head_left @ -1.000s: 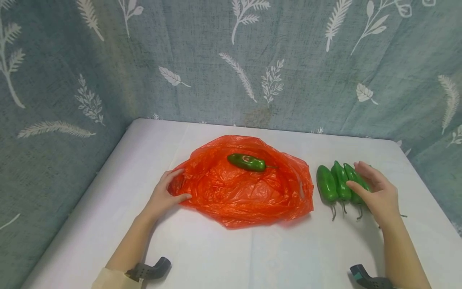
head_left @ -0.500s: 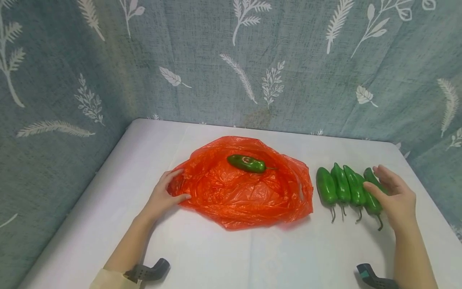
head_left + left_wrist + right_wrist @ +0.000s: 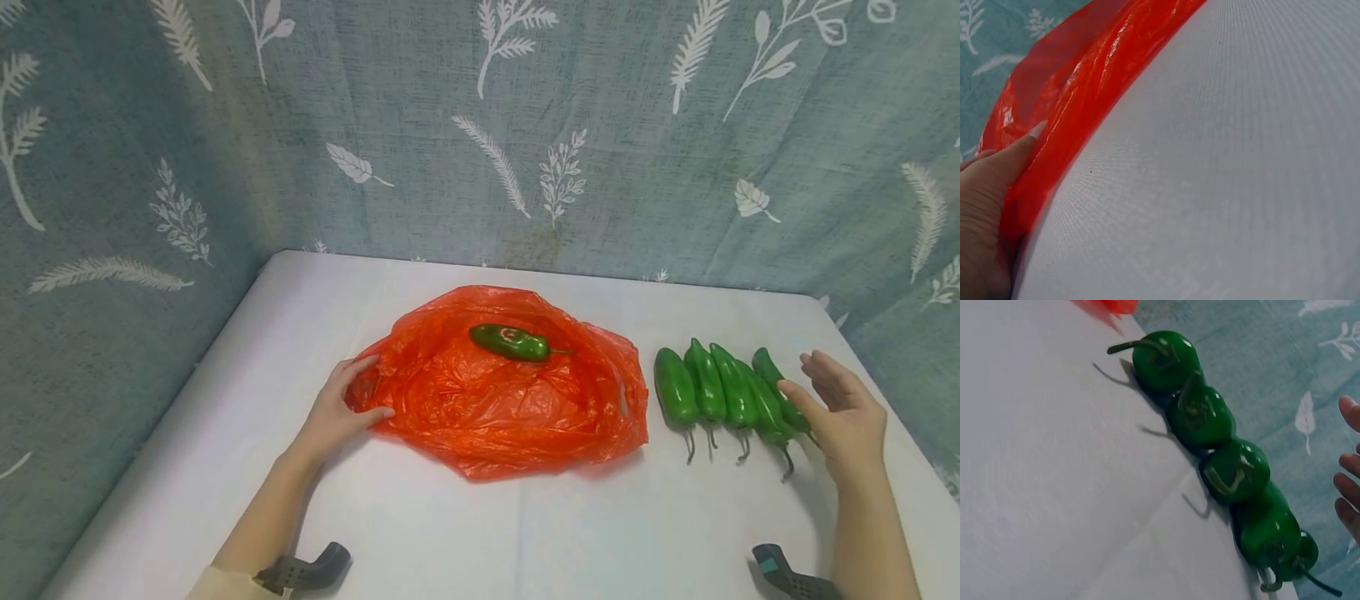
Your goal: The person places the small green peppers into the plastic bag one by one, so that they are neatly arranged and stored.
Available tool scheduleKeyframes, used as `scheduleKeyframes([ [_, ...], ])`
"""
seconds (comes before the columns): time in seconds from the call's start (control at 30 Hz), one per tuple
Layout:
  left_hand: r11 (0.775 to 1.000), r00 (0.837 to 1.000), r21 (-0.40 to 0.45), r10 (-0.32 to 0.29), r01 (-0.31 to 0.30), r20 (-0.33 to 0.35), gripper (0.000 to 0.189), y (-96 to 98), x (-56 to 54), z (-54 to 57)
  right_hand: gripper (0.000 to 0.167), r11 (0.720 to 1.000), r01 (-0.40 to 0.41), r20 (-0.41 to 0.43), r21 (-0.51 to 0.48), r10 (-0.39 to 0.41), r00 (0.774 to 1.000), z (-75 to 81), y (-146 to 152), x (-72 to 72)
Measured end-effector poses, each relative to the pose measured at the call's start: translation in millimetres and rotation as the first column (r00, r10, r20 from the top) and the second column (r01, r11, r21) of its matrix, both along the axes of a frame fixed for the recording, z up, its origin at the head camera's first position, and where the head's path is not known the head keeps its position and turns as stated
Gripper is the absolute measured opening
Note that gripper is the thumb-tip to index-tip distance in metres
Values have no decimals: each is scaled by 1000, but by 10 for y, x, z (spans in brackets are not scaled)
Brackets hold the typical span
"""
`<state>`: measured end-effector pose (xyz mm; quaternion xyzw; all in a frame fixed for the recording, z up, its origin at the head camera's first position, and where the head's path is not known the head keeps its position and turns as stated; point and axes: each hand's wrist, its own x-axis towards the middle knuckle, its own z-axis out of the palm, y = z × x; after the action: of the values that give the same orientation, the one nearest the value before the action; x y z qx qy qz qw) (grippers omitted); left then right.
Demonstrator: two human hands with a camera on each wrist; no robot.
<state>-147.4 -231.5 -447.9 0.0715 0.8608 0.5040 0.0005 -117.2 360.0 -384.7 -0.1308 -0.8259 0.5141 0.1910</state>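
A crumpled red plastic bag (image 3: 510,408) lies spread with its mouth open in the middle of the table. Within it, toward the far side, lies a green pepper (image 3: 512,342) with a reddish mark. My left hand (image 3: 341,412) holds the bag's left end, thumb and fingers curved about it; the left wrist view shows the thumb (image 3: 1019,153) against the red plastic. To the bag's right, several glossy green peppers (image 3: 705,383) lie side by side, stems toward me. My right hand (image 3: 847,412) is just right of the row, fingers apart and holding nothing.
A white cloth covers the table (image 3: 450,533). Green-grey leaf-patterned fabric (image 3: 420,150) rises behind the table and at the left. Each wrist wears a dark camera band (image 3: 307,571).
My right hand has drawn away to the right from over the peppers, uncovering the right end of the row. The left hand stays at the bag, and the pepper in it has not moved.
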Motion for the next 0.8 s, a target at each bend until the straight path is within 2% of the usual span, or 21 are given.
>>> scheduleKeyframes([
  [0.07,1000,1000,-1,-2,2,-1,77,-8,4,-7,60,999,14,40,46,-16,999,-15,37,12],
  [0.33,1000,1000,-12,-4,4,-17,77,-12,3,4,63,998,53,140,35,-57,988,-75,136,22],
  [0.47,1000,999,-14,-11,11,-31,77,-8,7,13,64,991,72,198,112,-93,976,-142,160,11],
  [0.73,1000,1000,-16,-12,11,-25,76,-13,4,14,66,983,43,204,178,-79,976,-292,265,0],
  [0.8,1000,1000,-17,-13,13,-24,75,-16,5,16,67,980,42,230,193,-87,969,-327,266,-14],
])
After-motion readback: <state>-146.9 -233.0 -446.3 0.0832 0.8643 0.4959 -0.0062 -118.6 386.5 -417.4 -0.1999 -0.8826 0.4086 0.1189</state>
